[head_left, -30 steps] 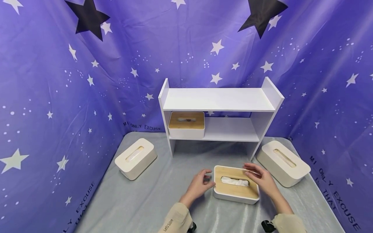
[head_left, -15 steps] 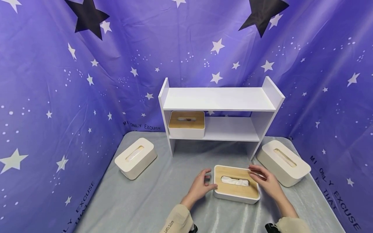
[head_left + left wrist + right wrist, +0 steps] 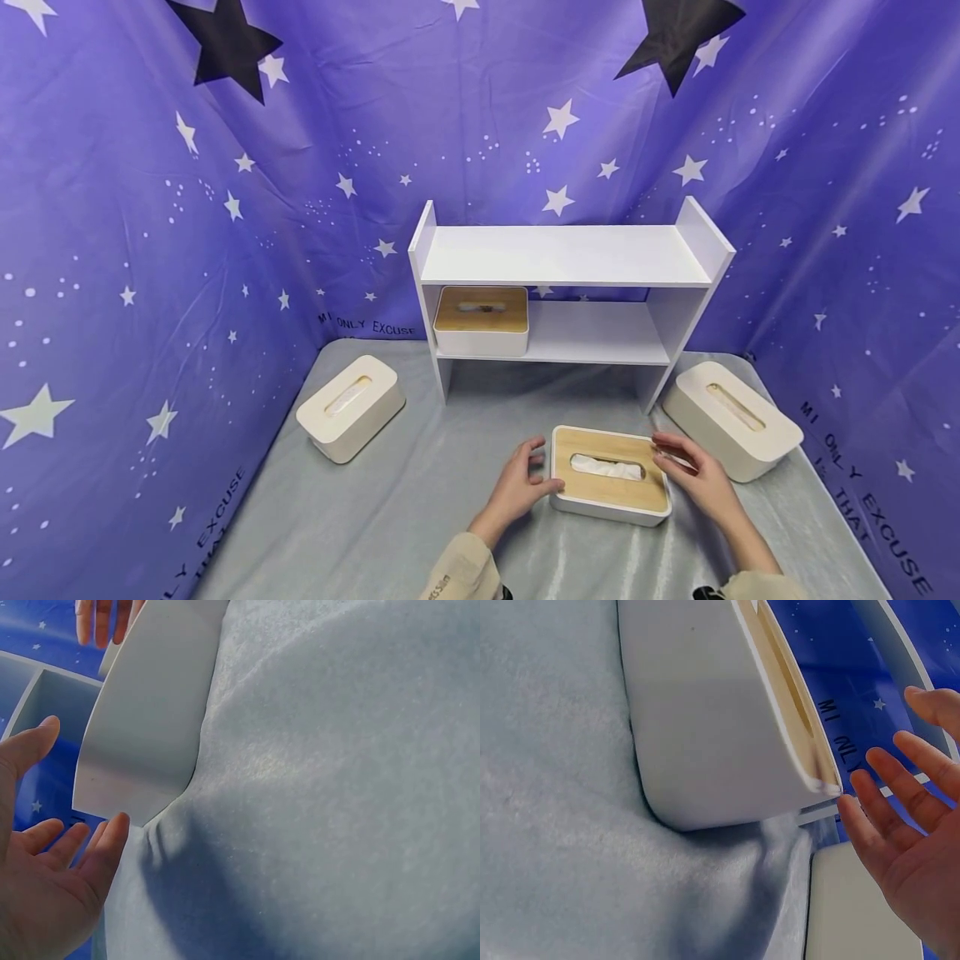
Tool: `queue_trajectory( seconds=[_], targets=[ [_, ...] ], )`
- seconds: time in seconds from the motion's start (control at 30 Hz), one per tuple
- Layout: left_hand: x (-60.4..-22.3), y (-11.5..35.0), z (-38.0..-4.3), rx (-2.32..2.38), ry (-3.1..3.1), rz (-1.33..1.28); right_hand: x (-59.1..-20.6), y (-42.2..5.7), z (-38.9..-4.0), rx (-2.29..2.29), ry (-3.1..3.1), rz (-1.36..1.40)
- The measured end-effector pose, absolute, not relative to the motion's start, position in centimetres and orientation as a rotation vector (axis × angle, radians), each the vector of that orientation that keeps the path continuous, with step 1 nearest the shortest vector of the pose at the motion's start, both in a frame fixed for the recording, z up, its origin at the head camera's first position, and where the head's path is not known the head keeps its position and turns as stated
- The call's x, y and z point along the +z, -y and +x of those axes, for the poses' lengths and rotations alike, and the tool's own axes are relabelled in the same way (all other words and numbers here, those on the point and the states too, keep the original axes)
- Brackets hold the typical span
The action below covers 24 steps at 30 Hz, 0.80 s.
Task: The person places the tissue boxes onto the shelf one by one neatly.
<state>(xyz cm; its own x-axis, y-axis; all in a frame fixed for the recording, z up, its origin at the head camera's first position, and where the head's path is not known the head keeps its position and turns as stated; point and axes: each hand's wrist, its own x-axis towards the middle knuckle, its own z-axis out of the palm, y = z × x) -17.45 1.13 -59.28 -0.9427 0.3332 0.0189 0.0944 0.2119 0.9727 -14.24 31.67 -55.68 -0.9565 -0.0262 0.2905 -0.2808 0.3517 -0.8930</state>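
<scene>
A white tissue box [image 3: 558, 498] with a wooden lid [image 3: 607, 492] sits on the cloth-covered table in front of the person, tissue showing in its slot. The left hand [image 3: 517, 483] is at its left end, loosely bent, its thumb over the lid's edge in the head view. In the left wrist view that hand [image 3: 52, 885] has fingers and thumb spread around the box's end, gripping nothing. The right hand [image 3: 705, 483] hovers by the right end. Its fingers stand spread in the right wrist view, fingertips [image 3: 847, 802] close to the box's corner; contact is unclear.
A white two-tier shelf [image 3: 566, 254] stands behind, with a similar wood-lidded tissue box [image 3: 480, 342] at the left of its lower tier. Cream tissue boxes stand on the table [image 3: 420, 517], one at left [image 3: 367, 429] and one at right [image 3: 720, 454]. A starry curtain [image 3: 315, 167] surrounds the table.
The right hand has drawn back to the right, from over the lid to its right edge. The left hand has shifted slightly right. The tissue box has barely moved.
</scene>
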Motion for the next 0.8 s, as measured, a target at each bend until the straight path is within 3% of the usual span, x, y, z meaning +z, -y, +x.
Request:
queue_trajectory(
  seconds=[0.8],
  targets=[
    [-60.1,-1.8,-16.7,1.828,-2.272,0.413,-57.7,-32.7,-12.7,1.646,2.351,0.255]
  ],
)
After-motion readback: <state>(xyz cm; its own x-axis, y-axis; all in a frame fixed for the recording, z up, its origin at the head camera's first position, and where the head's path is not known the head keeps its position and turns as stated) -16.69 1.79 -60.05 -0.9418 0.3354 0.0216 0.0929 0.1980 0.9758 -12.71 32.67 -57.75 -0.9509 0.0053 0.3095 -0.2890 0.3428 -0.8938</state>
